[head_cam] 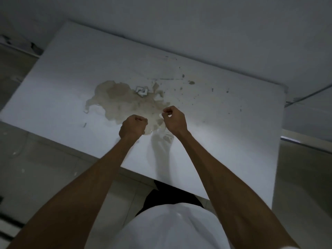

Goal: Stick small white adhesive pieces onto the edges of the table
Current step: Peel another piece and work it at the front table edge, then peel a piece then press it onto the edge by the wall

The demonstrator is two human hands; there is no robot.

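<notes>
A white table (224, 141) fills the middle of the head view, with a large brown stain (125, 101) across its centre. My left hand (133, 126) hovers over the stain's near side, fingers curled into a fist; whether anything is inside it is hidden. My right hand (173, 119) is just to the right, thumb and forefinger pinched on a small white adhesive piece (161, 115). A few small white angular pieces (142, 91) lie together on the far part of the stain.
Dark specks and marks dot the table's right half. The near table edge (136, 172) runs diagonally in front of my body. Tiled floor (45, 168) lies on the left, a grey wall (197, 24) behind the table, and a ledge (305, 146) at right.
</notes>
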